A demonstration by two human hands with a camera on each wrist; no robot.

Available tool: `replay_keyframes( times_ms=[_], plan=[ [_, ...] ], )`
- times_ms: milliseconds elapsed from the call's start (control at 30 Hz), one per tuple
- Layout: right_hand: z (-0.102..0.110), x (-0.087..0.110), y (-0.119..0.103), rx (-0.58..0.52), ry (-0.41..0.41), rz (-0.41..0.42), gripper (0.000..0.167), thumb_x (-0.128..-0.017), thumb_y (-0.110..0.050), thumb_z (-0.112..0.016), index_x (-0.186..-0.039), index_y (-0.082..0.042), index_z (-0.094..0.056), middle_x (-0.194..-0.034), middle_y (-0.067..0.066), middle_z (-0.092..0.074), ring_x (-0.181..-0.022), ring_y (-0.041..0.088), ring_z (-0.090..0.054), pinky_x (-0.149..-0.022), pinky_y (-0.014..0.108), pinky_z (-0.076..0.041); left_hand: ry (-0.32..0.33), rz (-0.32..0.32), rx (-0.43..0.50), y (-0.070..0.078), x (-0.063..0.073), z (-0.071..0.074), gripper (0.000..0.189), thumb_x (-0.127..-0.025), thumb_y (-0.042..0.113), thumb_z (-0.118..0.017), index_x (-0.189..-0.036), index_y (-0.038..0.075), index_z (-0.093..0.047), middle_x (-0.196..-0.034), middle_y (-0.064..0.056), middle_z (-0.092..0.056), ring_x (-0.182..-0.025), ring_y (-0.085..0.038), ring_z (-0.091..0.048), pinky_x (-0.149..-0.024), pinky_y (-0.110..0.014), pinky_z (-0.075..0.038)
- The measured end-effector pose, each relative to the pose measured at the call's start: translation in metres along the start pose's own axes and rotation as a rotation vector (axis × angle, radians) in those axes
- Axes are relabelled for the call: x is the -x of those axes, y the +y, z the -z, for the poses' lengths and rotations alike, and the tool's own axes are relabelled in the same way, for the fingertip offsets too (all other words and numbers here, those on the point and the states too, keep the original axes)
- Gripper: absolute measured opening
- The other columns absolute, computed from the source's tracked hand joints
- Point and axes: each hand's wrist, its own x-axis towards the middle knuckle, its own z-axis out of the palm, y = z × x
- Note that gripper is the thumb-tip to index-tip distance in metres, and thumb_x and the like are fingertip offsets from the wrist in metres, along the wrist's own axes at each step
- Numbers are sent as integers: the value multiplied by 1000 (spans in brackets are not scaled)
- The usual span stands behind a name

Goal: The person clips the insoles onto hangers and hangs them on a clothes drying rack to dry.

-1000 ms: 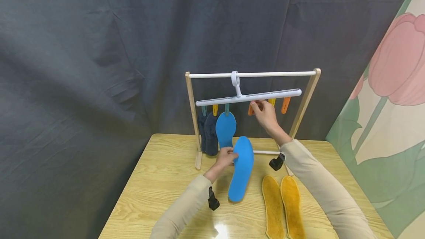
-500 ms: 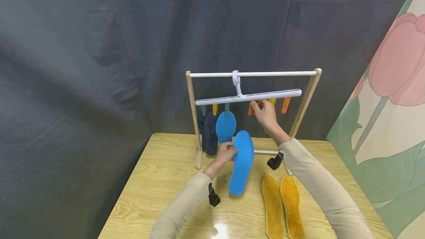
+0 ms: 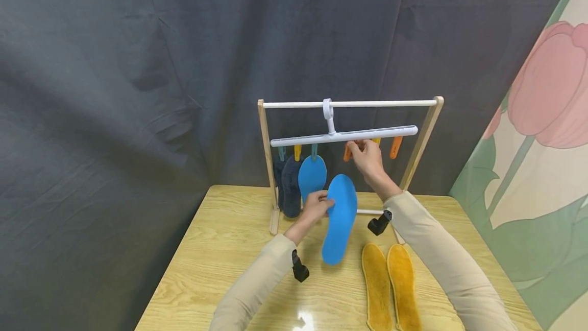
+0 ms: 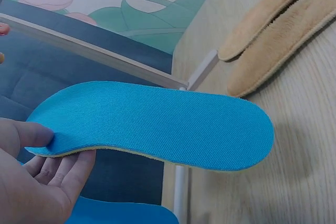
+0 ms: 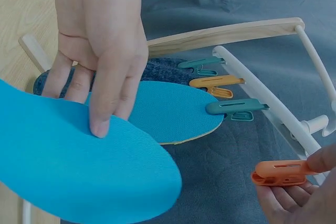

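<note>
My left hand [image 3: 317, 206] pinches a blue insole [image 3: 341, 218] by its edge, thumb on the blue face and fingers behind, as the left wrist view shows. The insole hangs tilted above the table. Up at the white hanger bar [image 3: 363, 135], my right hand [image 3: 369, 160] pinches an orange clip [image 5: 281, 172] between thumb and fingers. A gap separates the insole from that clip. Another blue insole [image 3: 312, 173] hangs from a teal clip [image 5: 236, 106], left of my right hand. Dark fuzzy insoles [image 3: 291, 188] hang farther left, one from a yellow clip [image 5: 216, 83].
A wooden rack [image 3: 266, 152] with a white top rod [image 3: 376, 103] carries the hanger. Two tan fuzzy insoles [image 3: 377, 285] lie on the table [image 3: 220, 269] at front right. More clips hang right of my hand, including another orange clip [image 3: 396, 147]. A dark curtain [image 3: 184, 65] stands behind.
My left hand has raised the blue insole and shifted it slightly right, toward the orange clip. The right hand stays at that clip on the hanger.
</note>
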Motion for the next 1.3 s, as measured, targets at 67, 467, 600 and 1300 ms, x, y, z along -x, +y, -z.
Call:
replay_keyframes(
  times_ms=[67,467,600,1300],
  plan=[
    [1,0,0,-13,1,-3,34,-106,-22,-48,-123,5,-60,-113,23,-60,-79,25,-47,-65,40,-37,-13,-10,22,3,0,0,32,-99,8,-60,-130,-1,-60,-109,-13,-65,-93,-24,-65,-77,-33,-58],
    [2,1,-1,-28,33,8,33,-106,-20,-47,-121,6,-60,-111,24,-60,-81,27,-47,-66,43,-37,-23,-81,17,16,-5,-2,33,-100,10,-60,-131,1,-60,-108,-11,-65,-91,-22,-66,-76,-32,-58],
    [3,0,1,-38,30,-2,32,-106,-20,-48,-122,6,-60,-114,24,-60,-93,32,-52,-74,44,-41,-28,-93,48,21,-6,-4,32,-100,10,-60,-131,2,-61,-107,-11,-66,-96,-23,-66,-81,-31,-57],
    [7,-2,1,-13,47,-26,33,-105,-19,-50,-121,6,-63,-113,25,-62,-99,34,-54,-79,43,-43,-21,-121,78,29,-12,-10,31,-100,10,-60,-131,5,-62,-101,-9,-64,-92,-20,-65,-81,-31,-58]
  ],
)
